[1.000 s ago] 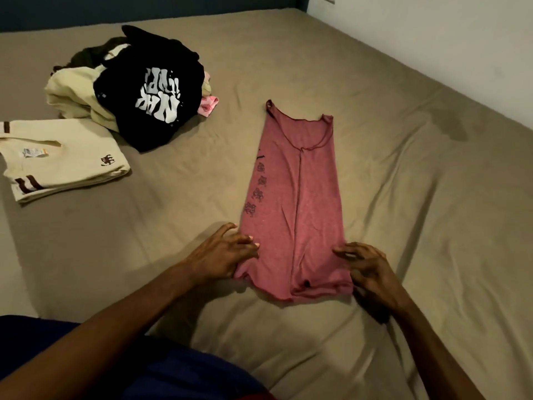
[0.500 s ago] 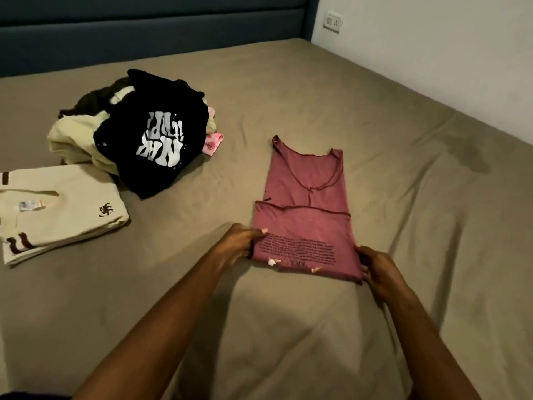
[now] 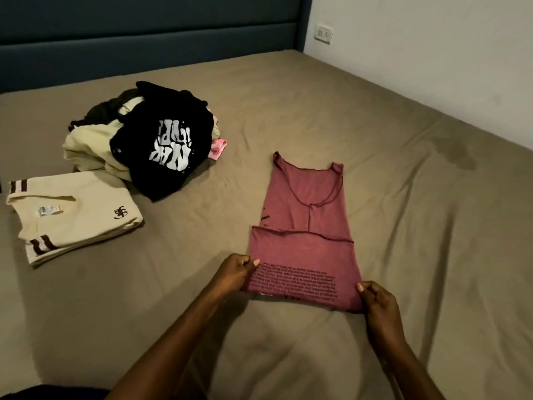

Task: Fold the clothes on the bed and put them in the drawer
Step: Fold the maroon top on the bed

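On bed (image 3: 403, 168), centre: red top (image 3: 305, 226), hem folded up.
Hands: left hand (image 3: 235, 274), right hand (image 3: 375, 298) pinch fold's corners.
Room: bare sheet 3 o'clock; clothes pile (image 3: 155, 142) 10 o'clock.

The bed (image 3: 375, 134) wears a plain taupe-brown sheet, with a darker blotch toward the right of the frame. At centre lies a dusty-rose tank top (image 3: 308, 206) printed with lines of small black text. At upper left a black shirt (image 3: 164, 140) bears bold white lettering. At left the cream polo (image 3: 75, 215) shows brown-and-white stripes and a small dark emblem. The headboard (image 3: 144, 33) is dark blue.
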`<state>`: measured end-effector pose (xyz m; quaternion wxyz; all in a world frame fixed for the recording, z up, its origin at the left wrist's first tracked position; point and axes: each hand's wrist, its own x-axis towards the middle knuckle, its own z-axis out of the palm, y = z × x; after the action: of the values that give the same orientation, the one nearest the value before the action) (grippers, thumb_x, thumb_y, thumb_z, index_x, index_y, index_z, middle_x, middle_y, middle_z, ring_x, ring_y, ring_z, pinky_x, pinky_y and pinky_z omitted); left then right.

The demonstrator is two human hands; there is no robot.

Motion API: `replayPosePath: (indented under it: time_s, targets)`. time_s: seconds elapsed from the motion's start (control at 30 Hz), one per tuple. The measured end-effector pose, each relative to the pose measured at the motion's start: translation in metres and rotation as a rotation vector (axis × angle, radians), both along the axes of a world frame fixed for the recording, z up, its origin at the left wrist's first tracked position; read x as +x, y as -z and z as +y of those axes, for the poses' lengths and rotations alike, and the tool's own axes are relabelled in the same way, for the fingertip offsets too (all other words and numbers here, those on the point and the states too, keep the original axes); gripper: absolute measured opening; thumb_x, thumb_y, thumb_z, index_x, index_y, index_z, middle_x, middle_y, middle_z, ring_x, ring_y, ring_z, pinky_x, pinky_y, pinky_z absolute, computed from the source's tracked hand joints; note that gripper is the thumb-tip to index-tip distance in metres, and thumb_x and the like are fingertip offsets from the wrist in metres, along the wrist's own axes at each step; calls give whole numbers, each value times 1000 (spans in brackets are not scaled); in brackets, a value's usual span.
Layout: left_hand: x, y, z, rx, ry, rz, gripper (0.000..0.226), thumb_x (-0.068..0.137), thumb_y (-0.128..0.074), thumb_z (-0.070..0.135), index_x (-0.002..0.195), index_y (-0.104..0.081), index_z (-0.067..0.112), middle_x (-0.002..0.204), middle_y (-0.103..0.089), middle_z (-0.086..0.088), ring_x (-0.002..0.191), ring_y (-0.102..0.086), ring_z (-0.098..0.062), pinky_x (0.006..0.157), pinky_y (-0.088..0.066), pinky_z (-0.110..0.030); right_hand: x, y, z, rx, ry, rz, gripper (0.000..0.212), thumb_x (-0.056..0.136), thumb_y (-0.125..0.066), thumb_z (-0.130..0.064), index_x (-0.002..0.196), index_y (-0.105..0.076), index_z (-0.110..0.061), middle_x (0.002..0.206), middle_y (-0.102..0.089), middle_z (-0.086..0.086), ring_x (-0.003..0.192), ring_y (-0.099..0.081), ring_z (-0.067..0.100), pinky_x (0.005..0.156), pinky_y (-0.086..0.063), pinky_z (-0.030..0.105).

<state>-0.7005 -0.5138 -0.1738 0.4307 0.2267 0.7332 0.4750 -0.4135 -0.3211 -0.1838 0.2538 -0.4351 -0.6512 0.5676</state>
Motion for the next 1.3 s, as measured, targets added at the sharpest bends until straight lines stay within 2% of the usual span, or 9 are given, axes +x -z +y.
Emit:
replayPosePath:
  time_s: [0.13, 0.33, 0.43, 0.63, 0.8, 0.93, 1.03, 1.2, 1.3]
  targets:
    - [5, 2, -30, -28, 49, 83, 68, 82, -57, 64, 99, -73, -1, 94, -77, -16, 97, -73, -37, 89, -57, -56, 12, -3, -42, -42, 51, 68, 20, 103, -57, -12, 89, -71, -7, 89, -71, 22, 79, -62, 23, 80, -47, 41]
    - [23, 0, -82, -11, 54, -30, 35, 106, -54, 27, 105, -75, -1, 98, -79, -13, 98, -74, -32, 95, -56, -47, 30, 0, -97, -97, 63, 106, 28, 100, -51, 4, 88, -72, -10, 87, -72, 18, 78, -63, 22, 75, -48, 34]
    - [29, 4, -105, -10, 74, -46, 33, 106, -52, 25, 105, -75, 2, 98, -79, -11, 97, -75, -29, 93, -56, -44, 43, 10, -121, -133, 65, 107, 26, 98, -50, 7, 90, -71, -7, 89, -71, 25, 78, -63, 24, 75, -48, 35]
    - [29, 13, -126, -60, 107, -45, 32, 106, -54, 27, 100, -78, 6, 94, -79, -7, 93, -76, -28, 97, -56, -50, 52, 7, -148, -174, 75, 114, 34, 93, -50, 15, 78, -73, -6, 74, -70, 14, 66, -60, 19, 55, -47, 19]
    - [31, 16, -124, 9, -93, 107, 52, 78, -71, 59, 87, -74, 8, 83, -77, -8, 81, -75, -26, 81, -58, -50, 37, -8, -136, -66, 124, 30, 23, 98, -60, -5, 78, -72, -10, 68, -67, 4, 59, -53, 14, 53, -39, 26]
    - [22, 16, -116, 61, -305, 108, 27, 81, -85, 32, 100, -72, 18, 94, -78, 2, 89, -75, -18, 87, -61, -47, 16, -23, -116, -1, 227, -1, 6, 97, -67, -15, 98, -73, -18, 79, -76, 4, 65, -69, 16, 52, -53, 29]
    - [11, 15, -108, 98, -273, 113, 30, 77, -86, 36, 100, -73, 24, 94, -78, 3, 90, -75, -19, 84, -62, -48, 1, -23, -95, -7, 228, -17, 8, 95, -70, -19, 103, -72, -16, 81, -76, 7, 67, -70, 20, 55, -56, 34]
    - [-3, -1, -82, 127, -193, 254, 15, 82, -84, 26, 95, -77, 26, 84, -78, 5, 82, -75, -14, 77, -63, -40, -19, -26, -75, 162, 175, -50, 3, 91, -77, -16, 94, -75, -16, 75, -75, -8, 68, -69, 2, 59, -51, 13]
    - [-8, -11, -70, 162, -180, 276, 8, 85, -82, 20, 93, -79, 22, 83, -78, 5, 79, -74, -11, 72, -59, -30, -22, -23, -70, 96, 172, 82, 4, 92, -75, -9, 91, -75, -13, 82, -76, -1, 69, -68, 9, 62, -54, 23]
